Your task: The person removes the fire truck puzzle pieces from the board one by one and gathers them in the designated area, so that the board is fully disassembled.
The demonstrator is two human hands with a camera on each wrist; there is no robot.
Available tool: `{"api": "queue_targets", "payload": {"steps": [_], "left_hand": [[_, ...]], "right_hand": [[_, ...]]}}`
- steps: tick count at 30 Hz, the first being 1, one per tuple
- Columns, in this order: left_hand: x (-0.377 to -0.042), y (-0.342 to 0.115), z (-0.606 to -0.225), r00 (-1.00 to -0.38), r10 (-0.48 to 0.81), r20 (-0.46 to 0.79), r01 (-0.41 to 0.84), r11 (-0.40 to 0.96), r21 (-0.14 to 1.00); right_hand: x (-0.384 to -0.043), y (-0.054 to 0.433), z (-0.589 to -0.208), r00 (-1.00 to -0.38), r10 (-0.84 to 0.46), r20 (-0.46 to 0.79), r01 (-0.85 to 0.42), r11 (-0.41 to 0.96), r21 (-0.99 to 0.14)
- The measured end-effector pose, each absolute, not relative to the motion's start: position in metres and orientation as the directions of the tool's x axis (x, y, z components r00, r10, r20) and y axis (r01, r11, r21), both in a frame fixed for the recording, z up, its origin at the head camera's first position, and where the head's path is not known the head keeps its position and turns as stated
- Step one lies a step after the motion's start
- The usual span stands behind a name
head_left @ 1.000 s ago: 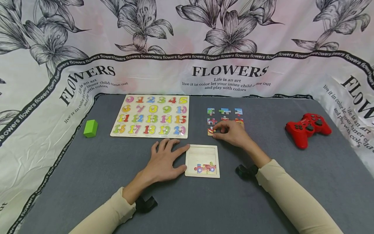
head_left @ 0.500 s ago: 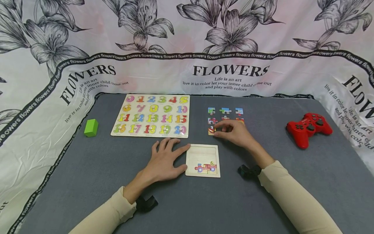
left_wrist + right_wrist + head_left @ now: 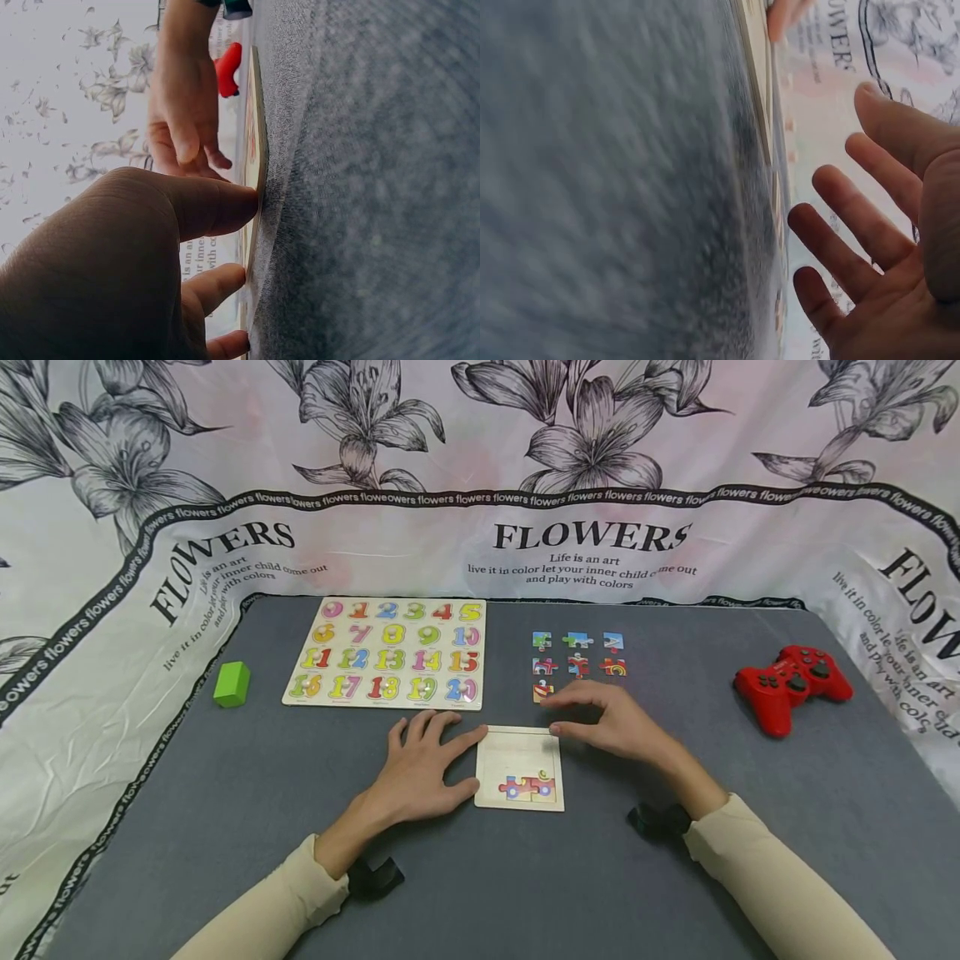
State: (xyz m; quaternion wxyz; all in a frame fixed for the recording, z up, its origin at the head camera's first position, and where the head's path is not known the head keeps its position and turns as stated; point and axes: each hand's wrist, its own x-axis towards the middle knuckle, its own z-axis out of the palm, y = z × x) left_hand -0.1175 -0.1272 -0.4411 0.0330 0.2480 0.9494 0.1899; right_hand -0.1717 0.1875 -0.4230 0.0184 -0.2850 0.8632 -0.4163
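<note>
A square wooden puzzle tray lies in front of me, with two joined jigsaw pieces showing part of a red vehicle at its lower right. My left hand is spread on the cloth, thumb and index finger touching the tray's left side. Just over the tray's upper right corner, my right hand has its thumb and fingers apart. Nothing is between those fingers in the right wrist view. By its fingertips, a loose jigsaw piece lies on the cloth.
Behind the right hand are rows of loose jigsaw pieces. A number puzzle board lies at the back left, beside a green block. At the right sits a red game controller. Patterned fabric hangs behind the grey table.
My right hand has drawn back from the lowest loose jigsaw piece towards the tray, its thumb and fingers parting wider. The piece stays in place, and my left hand has hardly moved.
</note>
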Motion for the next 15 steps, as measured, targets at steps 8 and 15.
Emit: {"api": "queue_targets", "payload": {"steps": [8, 15], "left_hand": [[-0.118, -0.127, -0.44, -0.876, 0.481, 0.026, 0.455, 0.81, 0.37], [-0.117, -0.127, -0.439, -0.876, 0.482, 0.02, 0.453, 0.808, 0.376]], "right_hand": [[-0.154, 0.175, -0.422, -0.761, -0.636, 0.129, -0.528, 0.49, -0.694], [-0.148, 0.165, -0.425, -0.687, -0.717, 0.119, -0.595, 0.462, -0.658]]}}
